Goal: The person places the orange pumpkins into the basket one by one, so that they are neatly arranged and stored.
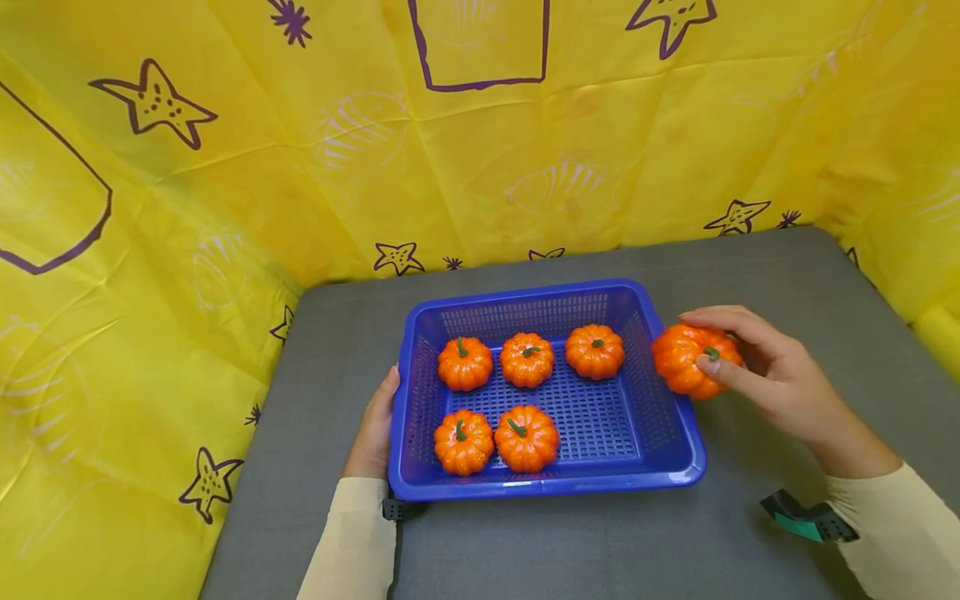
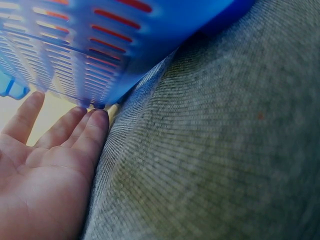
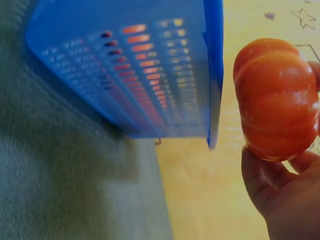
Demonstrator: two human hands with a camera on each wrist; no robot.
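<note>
A blue plastic basket point(image 1: 555, 483) with slotted walls holds several small orange pumpkins with green stems, among them one pumpkin point(image 1: 595, 352) at the back right. My left hand point(image 1: 375, 429) is at the basket's left side; in the left wrist view its fingers look fairly straight, with the tips touching the slotted wall point(image 2: 75, 65). Just outside the right rim, my right hand point(image 1: 787, 387) grips another pumpkin point(image 1: 686, 358) between thumb and fingers, the thumb beside its stem. In the right wrist view that pumpkin point(image 3: 275, 100) is held above rim height, apart from the basket point(image 3: 125, 65).
The basket stands on a grey cloth-covered table point(image 1: 525, 550). A yellow curtain point(image 1: 480, 167) printed with starfish and fish hangs behind and at both sides. Dark straps sit at both wrists, one with a green patch point(image 1: 798, 527) at the right.
</note>
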